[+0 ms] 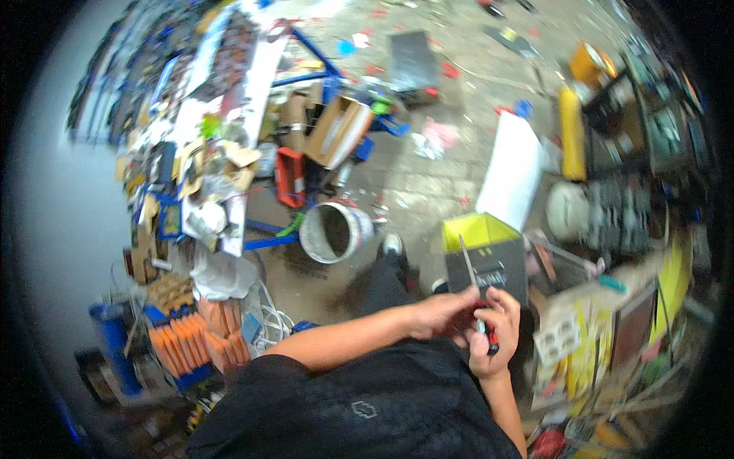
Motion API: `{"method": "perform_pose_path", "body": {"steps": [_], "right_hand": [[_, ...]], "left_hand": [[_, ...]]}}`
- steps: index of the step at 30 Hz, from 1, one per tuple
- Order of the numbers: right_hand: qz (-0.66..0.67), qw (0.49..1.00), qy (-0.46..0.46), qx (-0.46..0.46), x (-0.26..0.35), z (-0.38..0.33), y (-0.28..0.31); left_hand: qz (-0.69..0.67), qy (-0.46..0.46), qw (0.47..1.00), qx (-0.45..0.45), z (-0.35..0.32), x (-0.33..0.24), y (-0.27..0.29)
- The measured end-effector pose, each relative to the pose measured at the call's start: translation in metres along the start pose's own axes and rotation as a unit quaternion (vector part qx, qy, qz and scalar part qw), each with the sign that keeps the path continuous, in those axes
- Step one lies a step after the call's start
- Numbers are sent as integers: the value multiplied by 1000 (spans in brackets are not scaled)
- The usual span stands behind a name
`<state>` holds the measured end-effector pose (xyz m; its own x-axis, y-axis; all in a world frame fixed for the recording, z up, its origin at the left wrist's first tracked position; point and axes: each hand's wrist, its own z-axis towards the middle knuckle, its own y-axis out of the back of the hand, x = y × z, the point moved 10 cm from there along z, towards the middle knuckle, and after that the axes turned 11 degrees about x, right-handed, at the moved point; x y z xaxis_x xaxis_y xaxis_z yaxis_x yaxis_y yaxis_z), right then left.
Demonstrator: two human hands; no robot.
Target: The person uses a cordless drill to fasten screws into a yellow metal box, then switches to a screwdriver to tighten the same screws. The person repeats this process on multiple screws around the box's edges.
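Observation:
My right hand [497, 325] is closed around a small red-and-black handled tool [492, 342], whose kind blur hides. My left hand [447, 312] meets it in front of my body, its fingers curled over something dark and reddish that is mostly covered. From between the hands a thin, pale, tapered strip [466, 260] points away from me; I cannot tell which hand it belongs to. Just beyond the hands stands an open dark box with a yellow inside [480, 227], partly behind the strip.
A white bucket [336, 232] stands left of my feet, beside a blue-framed, cluttered table [237, 222]. Orange bins [180, 348] are at lower left. A white sheet [511, 168] lies beyond the box. Equipment and a littered bench [589, 329] line the right. Scraps litter the floor [428, 180].

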<state>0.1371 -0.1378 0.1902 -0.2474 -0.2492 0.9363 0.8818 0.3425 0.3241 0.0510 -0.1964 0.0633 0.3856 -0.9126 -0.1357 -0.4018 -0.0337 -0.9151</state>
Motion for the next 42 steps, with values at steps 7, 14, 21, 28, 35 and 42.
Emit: {"method": "perform_pose_path", "body": {"steps": [7,14,21,28,35,42], "right_hand": [[-111,973,-2,204,32,53,-138],[-51,956,-228,176,-46,34,-214],[-89,939,-281,177,-82,41,-258],[-122,933,-323,97,-114,42,-205],[-99,902,-419,-8,-167,-25,-137],[-71,862,-493,-99,-193,-82,-132]], "left_hand": [[-6,-245,960,-138,-109,-56,82],[105,-419,742,-513,-401,-125,233],[192,-306,396,-844,-725,-157,375],[72,-268,565,-777,-797,-191,577],[204,-291,416,-837,-806,-200,551],[221,-234,288,-902,-758,-161,500]]}}
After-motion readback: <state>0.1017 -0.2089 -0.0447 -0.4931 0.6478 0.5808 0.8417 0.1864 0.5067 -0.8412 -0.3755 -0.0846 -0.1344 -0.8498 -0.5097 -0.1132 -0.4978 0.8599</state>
